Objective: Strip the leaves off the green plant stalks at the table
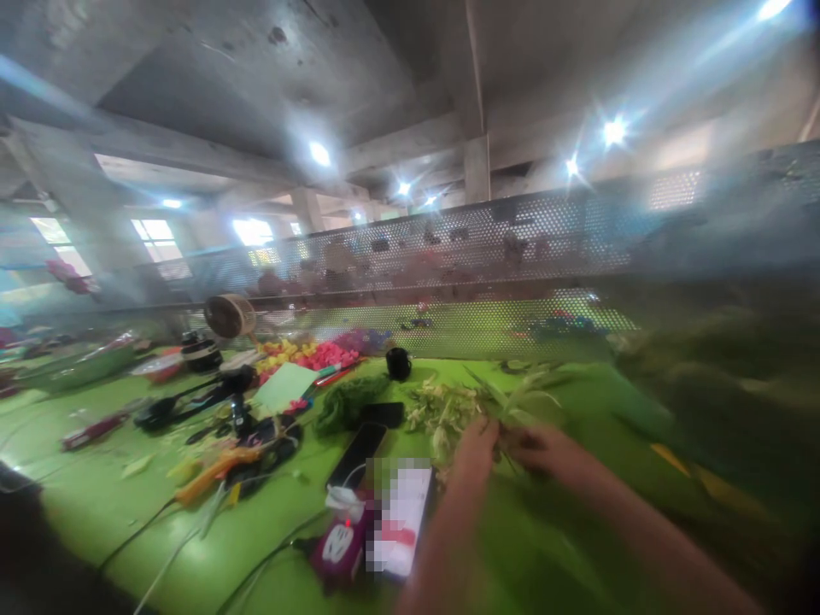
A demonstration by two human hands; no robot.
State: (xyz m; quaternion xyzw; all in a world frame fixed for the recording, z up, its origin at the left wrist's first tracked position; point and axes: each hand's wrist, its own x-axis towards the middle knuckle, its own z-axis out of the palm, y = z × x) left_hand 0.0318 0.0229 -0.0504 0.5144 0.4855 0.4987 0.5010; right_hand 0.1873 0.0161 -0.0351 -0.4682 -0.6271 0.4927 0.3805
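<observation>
My left hand [477, 444] and my right hand [536, 448] are close together over the green table, fingers closed. Between them is a pale green leafy sprig [516, 400] with long narrow leaves, which look artificial. Both hands seem to pinch its lower end; the exact grip is blurred. Behind and left of my left hand lies a heap of pale yellow-green leafy pieces [442, 410]. A lit phone [403, 521] rests beside my left forearm, its screen partly pixelated.
A purple power adapter [339, 547], dark phone [357, 453] and black mug [398, 364] stand left of my hands. Farther left are an orange glue gun [218, 475], pink and yellow pieces [320, 354] and a fan [229, 316]. A perforated metal screen [448, 256] closes the back.
</observation>
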